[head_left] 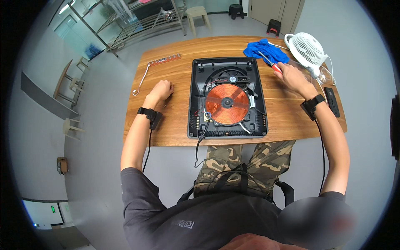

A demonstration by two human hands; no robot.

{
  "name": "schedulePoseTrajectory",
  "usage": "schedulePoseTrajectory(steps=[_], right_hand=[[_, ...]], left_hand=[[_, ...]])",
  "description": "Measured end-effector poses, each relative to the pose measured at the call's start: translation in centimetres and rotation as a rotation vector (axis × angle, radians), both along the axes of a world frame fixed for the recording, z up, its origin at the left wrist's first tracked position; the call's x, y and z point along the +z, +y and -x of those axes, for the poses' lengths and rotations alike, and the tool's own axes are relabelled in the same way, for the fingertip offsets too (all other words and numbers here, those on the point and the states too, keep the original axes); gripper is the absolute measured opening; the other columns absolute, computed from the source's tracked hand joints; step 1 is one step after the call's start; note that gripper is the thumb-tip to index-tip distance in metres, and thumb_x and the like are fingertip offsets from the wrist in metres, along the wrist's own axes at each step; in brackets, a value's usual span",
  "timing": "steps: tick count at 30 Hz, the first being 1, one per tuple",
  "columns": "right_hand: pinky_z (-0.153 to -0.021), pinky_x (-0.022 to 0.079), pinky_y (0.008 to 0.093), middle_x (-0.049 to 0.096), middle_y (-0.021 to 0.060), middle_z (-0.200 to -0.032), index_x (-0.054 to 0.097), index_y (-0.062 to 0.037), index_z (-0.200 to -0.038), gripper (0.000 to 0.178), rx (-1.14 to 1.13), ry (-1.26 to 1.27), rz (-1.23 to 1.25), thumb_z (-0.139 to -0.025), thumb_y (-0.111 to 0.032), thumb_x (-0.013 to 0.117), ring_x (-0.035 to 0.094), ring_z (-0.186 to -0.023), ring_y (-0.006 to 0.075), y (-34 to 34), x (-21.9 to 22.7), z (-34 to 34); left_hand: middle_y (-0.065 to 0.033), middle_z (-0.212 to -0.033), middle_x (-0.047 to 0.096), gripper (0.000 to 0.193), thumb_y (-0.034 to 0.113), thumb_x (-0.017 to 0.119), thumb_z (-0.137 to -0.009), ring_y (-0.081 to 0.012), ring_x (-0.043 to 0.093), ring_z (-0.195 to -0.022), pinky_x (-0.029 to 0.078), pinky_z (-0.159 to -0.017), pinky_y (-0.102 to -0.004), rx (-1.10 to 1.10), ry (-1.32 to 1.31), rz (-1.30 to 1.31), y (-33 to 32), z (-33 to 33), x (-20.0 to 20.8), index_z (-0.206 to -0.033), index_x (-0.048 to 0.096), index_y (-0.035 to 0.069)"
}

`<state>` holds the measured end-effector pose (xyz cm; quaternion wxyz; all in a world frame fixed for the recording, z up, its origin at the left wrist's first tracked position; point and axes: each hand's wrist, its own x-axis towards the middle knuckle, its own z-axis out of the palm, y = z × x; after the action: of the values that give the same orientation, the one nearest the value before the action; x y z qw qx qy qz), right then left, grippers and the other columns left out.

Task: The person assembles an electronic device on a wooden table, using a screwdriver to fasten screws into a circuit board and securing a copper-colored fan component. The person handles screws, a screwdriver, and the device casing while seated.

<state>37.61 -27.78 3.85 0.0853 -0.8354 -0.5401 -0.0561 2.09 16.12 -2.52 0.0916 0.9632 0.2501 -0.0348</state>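
An opened induction cooker lies in the middle of the table, its black housing [263,100] facing up with the inside bare. A round copper coil [217,109] fills much of it, and a black cooling fan [232,79] sits behind the coil. My right hand [294,79] grips a screwdriver [276,67] by its red handle, the shaft pointing away to the left over a blue cloth [266,51]. To the left of the cooker, my left hand [161,90] rests on the wood with its fingers curled in a fist.
A white fan [307,48] with its cord stands at the far right of the wooden table [177,129]. Nearer lies a flat black object [331,101]. At the far left is a reddish strip with small upright pieces [164,60] and a white cable. The cooker's black cord [197,156] hangs off the front edge.
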Motion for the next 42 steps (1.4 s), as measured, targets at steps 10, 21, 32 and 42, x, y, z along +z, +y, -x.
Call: schedulePoseTrajectory(steps=[10,21,32,42], right_hand=[[-0.091,0.051,0.0508,0.065,0.0215,-0.112,0.059,-0.0041,-0.119,0.039,0.042,0.099,0.009,-0.103,-0.039,0.057,0.064,-0.105,0.0421,1.5,3.2,1.7],[-0.092,0.049,0.0473,0.061,0.0179,-0.107,0.063,0.0,-0.112,0.033,0.13,0.132,-0.041,-0.093,-0.027,0.067,0.061,-0.105,0.037,2.1,3.8,1.0],[-0.087,0.051,0.0437,0.068,0.0186,-0.101,0.067,0.0013,-0.103,0.03,0.238,0.207,-0.186,-0.087,-0.022,0.076,0.065,-0.096,0.0364,0.0,6.9,2.2],[-0.088,0.051,0.0446,0.067,0.0189,-0.102,0.067,0.0019,-0.103,0.031,0.254,0.193,-0.174,-0.087,-0.023,0.076,0.065,-0.099,0.0377,0.9,5.9,2.9]], left_hand=[[-0.0232,-0.089,0.073,0.014,0.01,0.066,-0.09,-0.0387,0.072,-0.085,0.056,-0.076,-0.0427,0.016,-0.044,0.034,0.2,0.0,0.6,-0.092,0.072,-0.002],[-0.0189,-0.086,0.073,0.013,0.007,0.074,-0.084,-0.0335,0.074,-0.084,0.058,-0.076,-0.0403,-0.21,-0.464,0.003,-4.9,-6.8,7.1,-0.097,0.072,0.003],[-0.0156,-0.086,0.074,0.024,0.0,0.073,-0.085,-0.0269,0.074,-0.085,0.058,-0.078,-0.0375,-0.49,-0.434,0.275,-14.9,-17.0,7.2,-0.108,0.066,-0.004],[-0.0193,-0.092,0.076,0.015,0.008,0.073,-0.087,-0.033,0.075,-0.087,0.058,-0.08,-0.04,-0.431,-0.418,0.088,-10.7,-13.1,8.4,-0.1,0.075,0.0]])
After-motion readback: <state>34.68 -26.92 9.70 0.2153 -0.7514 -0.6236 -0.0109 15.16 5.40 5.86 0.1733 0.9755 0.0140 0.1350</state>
